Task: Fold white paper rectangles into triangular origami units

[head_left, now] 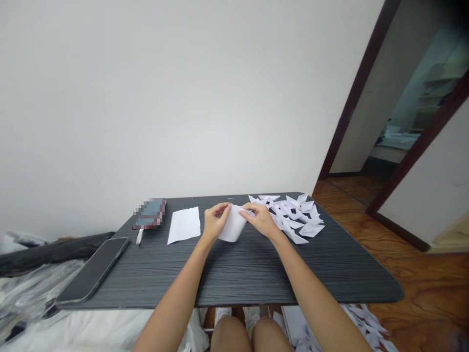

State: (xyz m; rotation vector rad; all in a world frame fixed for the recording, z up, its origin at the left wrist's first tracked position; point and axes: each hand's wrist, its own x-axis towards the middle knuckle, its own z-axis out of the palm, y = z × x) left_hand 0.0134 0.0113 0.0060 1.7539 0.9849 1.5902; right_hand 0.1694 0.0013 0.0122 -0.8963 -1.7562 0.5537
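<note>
A white sheet of paper (233, 226) is held up just above the dark table, bent into a curve along its lower part. My left hand (217, 221) pinches its upper left edge between thumb and fingers. At the upper right corner, my right hand (261, 218) grips the same sheet with thumb and fingertips. A stack or sheet of plain white paper (185, 225) lies flat to the left of my left hand. Just beyond my right hand spreads a pile of folded white paper pieces (293, 215) with pointed ends.
The dark wood-grain table (252, 281) stands against a white wall. On its left are a phone (93, 270), a blurred blue-and-red item (151, 213) and a small white object (139, 237). More folded papers (366, 325) lie below at right. A doorway opens on the right.
</note>
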